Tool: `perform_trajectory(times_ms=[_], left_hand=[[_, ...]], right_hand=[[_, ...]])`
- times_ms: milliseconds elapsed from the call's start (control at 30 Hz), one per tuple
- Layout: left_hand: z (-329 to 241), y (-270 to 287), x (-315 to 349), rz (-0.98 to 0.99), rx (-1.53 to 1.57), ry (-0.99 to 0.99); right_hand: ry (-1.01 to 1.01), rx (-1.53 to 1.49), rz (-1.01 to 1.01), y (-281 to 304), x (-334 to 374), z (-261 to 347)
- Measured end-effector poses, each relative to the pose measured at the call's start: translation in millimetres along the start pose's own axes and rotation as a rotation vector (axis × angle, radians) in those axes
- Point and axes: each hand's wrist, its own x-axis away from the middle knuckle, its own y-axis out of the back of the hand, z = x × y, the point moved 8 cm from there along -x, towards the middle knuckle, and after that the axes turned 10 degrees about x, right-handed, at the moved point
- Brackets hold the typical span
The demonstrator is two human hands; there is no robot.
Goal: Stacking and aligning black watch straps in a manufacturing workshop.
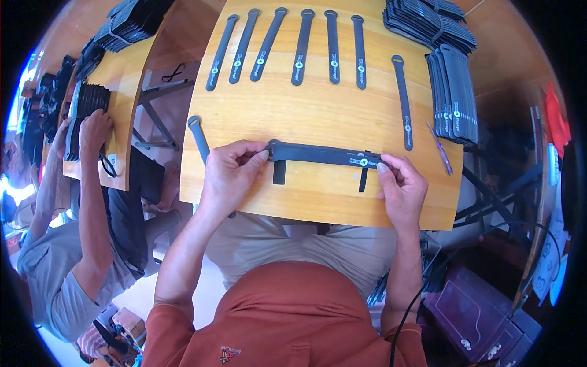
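Note:
A dark grey strap (pixel 312 153) with a slotted loop at one end and white print lies level across the near part of the table. My left hand (pixel 231 174) pinches its loop end between thumb and fingers. At the other end, my right hand (pixel 403 186) holds the printed tip in a pinch. Two short black strips show below the strap, a wider left strip (pixel 279 173) and a thinner right strip (pixel 363 180); whether they are fixed to the table cannot be told. Another strap (pixel 199 139) runs partly under my left hand.
Several matching straps (pixel 301 49) lie spaced apart along the far side, with a single strap (pixel 402 101) at right. Beyond it are a strap stack (pixel 452 98), banded bundles (pixel 431 27) and a slim purple tool (pixel 441 153). Left, a co-worker's hands (pixel 95 128) touch another stack.

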Motion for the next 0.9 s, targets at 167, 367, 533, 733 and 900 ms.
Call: perform_trajectory(times_ms=[167, 367, 533, 733, 900], left_hand=[[-1.8, -0.2, -3.0, -0.012, -0.029, 0.036], [3.7, -0.2, -5.4, -0.025, -0.051, 0.07], [9.0, 0.6, -5.4, -0.021, 0.026, 0.096], [10.4, 1.4, -6.4, -0.033, 0.015, 0.093], [9.1, 0.8, -5.5, -0.041, 0.034, 0.08]], right_hand=[[-0.053, -0.037, -0.022, -0.8, 1.2, 1.5], [0.025, 0.086, -0.043, 2.1, -0.1, 11.3], [0.101, 0.126, -0.084, 1.4, -1.0, 12.4], [0.049, 0.095, -0.11, 0.5, -0.5, 7.8], [0.131, 0.162, -0.134, 0.9, -0.9, 13.9]])
